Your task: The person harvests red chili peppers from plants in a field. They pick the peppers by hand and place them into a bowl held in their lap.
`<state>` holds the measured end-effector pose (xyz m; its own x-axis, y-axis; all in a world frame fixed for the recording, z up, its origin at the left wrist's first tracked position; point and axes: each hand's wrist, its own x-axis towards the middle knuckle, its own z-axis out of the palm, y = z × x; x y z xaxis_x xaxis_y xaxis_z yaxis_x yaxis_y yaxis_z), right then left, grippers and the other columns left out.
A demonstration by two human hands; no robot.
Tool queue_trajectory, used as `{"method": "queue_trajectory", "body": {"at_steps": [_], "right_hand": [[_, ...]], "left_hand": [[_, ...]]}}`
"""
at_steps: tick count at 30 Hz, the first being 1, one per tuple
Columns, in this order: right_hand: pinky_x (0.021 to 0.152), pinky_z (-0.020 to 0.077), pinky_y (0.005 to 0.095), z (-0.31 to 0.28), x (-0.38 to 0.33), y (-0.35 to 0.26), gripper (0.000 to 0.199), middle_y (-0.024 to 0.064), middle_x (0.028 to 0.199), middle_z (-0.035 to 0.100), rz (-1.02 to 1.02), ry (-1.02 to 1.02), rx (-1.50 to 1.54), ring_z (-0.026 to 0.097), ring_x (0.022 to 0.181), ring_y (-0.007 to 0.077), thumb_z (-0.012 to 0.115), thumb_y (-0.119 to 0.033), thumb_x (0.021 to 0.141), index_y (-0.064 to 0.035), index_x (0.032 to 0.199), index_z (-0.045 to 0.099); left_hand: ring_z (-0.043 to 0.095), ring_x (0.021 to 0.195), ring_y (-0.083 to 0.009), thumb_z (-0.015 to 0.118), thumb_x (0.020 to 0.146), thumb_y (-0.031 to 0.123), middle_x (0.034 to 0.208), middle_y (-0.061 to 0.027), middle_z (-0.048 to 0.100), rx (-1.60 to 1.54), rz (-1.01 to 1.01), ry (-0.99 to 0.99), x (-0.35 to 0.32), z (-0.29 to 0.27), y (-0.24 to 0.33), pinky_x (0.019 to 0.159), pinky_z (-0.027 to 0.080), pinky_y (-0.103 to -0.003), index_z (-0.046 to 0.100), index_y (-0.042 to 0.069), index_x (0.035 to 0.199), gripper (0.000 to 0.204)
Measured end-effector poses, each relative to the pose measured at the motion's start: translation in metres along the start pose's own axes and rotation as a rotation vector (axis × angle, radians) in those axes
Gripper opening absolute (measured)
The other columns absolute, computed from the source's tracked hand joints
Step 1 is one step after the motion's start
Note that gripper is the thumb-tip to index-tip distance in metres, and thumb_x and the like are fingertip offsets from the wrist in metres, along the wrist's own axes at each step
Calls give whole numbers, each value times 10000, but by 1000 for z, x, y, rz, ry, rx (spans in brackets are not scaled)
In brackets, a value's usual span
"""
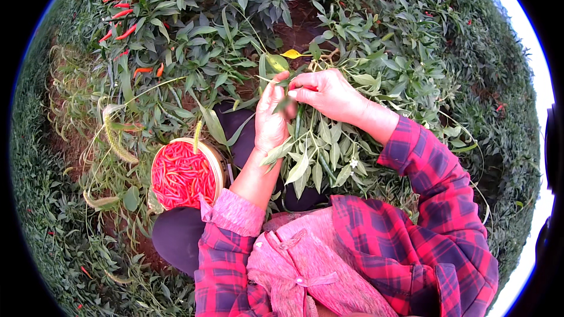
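Both of my hands work close together at a leafy chili plant (299, 167) in front of me. My right hand (338, 95) is closed in a pinch, with a bit of a red chili pepper (310, 88) showing between its fingers. Facing it, my left hand (271, 118) curls its fingers upward among the leaves. Leaves and blur cover its fingertips, so what it holds cannot be made out. Green chili peppers (326, 169) hang on the branches under my hands. Left of my left forearm stands a round, pale-rimmed container (218, 167) filled with red chili peppers (183, 175).
More chili plants (205, 41) surround me, with ripe red chilies (125, 32) at the far left. Grass with bristly seed heads (117, 141) grows beside the container. My dark-clad knee (176, 238) is just below it. A yellow leaf (292, 54) sits beyond my hands.
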<state>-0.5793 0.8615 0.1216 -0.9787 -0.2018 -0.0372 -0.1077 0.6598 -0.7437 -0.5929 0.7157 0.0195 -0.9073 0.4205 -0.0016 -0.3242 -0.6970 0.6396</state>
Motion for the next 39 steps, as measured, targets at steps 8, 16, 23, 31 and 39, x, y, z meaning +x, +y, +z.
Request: {"method": "queue_trajectory", "body": {"at_steps": [8, 16, 23, 31, 39], "right_hand": [[645, 494, 372, -10, -15, 11, 190, 162, 722, 639, 23, -100, -307, 649, 665, 264, 633, -144, 860, -18, 996, 678], [735, 506, 369, -139, 146, -36, 238, 150, 842, 696, -144, 196, -614, 652, 768, 264, 552, -186, 878, -27, 968, 704], [878, 494, 392, -78, 240, 100, 390, 177, 1003, 685, 309, 563, -327, 640, 1010, 319, 736, -399, 782, -69, 989, 707], [815, 512, 396, -53, 288, 118, 306, 158, 903, 692, 199, 749, -301, 667, 880, 300, 737, -330, 760, -75, 925, 702], [390, 253, 220, -45, 271, 116, 190, 14, 710, 555, 192, 247, 977, 326, 428, 41, 632, -208, 921, -69, 811, 562]], "left_hand": [[249, 1421, -303, 647, 803, 606, 1527, -183, 271, 650, 73, -219, -5, 26, 6, 1145, 219, -432, 190, 18, 1501, 1021], [334, 1345, -362, 660, 813, 437, 1493, -149, 350, 1414, 194, -374, -40, 50, -28, 1111, 176, -519, 151, 98, 1524, 938], [324, 1326, -385, 654, 831, 380, 1511, -121, 314, 1385, 165, -463, -47, 48, -45, 1091, 181, -555, 194, 70, 1503, 871], [332, 1322, -385, 700, 802, 356, 1430, -130, 428, 1272, 188, -460, -38, 32, -39, 1094, 163, -571, 189, 77, 1508, 915], [337, 1324, -371, 734, 760, 324, 1437, -127, 423, 1276, 201, -469, -34, 32, -39, 1084, 180, -575, 232, 66, 1497, 929]]}}
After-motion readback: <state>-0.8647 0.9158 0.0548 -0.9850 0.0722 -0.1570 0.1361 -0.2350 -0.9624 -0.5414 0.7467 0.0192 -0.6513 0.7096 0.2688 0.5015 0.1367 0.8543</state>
